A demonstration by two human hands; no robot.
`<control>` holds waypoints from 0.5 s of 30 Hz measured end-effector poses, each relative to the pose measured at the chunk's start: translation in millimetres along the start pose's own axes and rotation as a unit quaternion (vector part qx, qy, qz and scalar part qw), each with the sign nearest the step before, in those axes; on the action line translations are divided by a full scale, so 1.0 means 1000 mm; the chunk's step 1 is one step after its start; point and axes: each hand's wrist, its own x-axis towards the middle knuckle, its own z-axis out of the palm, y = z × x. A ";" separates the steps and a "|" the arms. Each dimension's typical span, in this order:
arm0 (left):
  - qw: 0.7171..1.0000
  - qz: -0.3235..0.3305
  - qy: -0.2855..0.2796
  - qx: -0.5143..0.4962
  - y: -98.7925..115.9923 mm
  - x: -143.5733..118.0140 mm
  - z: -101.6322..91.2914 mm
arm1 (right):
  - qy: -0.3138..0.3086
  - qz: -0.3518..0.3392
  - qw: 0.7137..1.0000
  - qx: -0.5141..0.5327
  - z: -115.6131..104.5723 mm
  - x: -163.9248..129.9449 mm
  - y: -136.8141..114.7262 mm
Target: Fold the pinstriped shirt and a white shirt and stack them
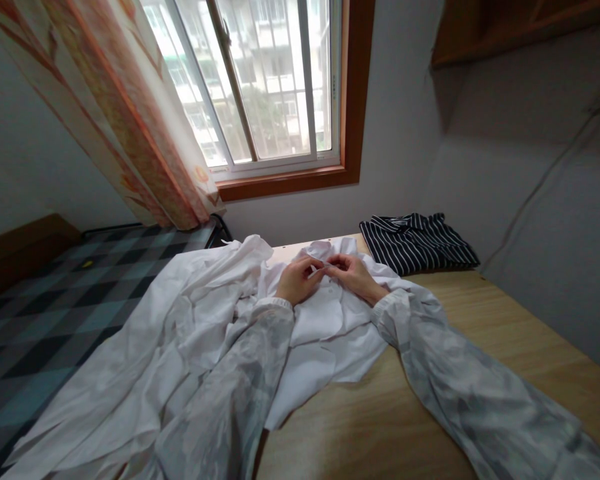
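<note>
A white shirt [317, 320] lies spread on the wooden table, with small buttons down its front. Near its collar, my left hand [300, 279] pinches the fabric at the placket between thumb and fingers. My right hand [354, 275] closes on the same spot from the other side, and the fingertips of both hands almost meet. Whether a button sits between the fingers is hidden. Left of the shirt, more crumpled white clothing [180, 327] is heaped, partly under my left sleeve.
A folded black-and-white striped shirt [417, 243] rests at the table's back right. The wooden table [485, 313] runs along the right wall. On the left is a bed with a checked cover [45, 293]. A curtain [135, 127] hangs beside the window [265, 80].
</note>
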 end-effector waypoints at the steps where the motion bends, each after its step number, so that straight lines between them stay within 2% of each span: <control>1: 1.000 0.004 0.001 0.001 -0.001 0.000 0.000 | 0.004 -0.003 1.000 -0.006 0.000 0.000 0.000; 8: 0.999 0.028 0.010 -0.022 0.000 0.000 0.001 | 0.029 -0.006 1.000 -0.010 0.001 0.000 0.001; 15: 0.997 0.014 0.021 -0.077 -0.001 0.001 0.002 | 0.038 -0.023 0.999 -0.031 0.000 -0.002 -0.001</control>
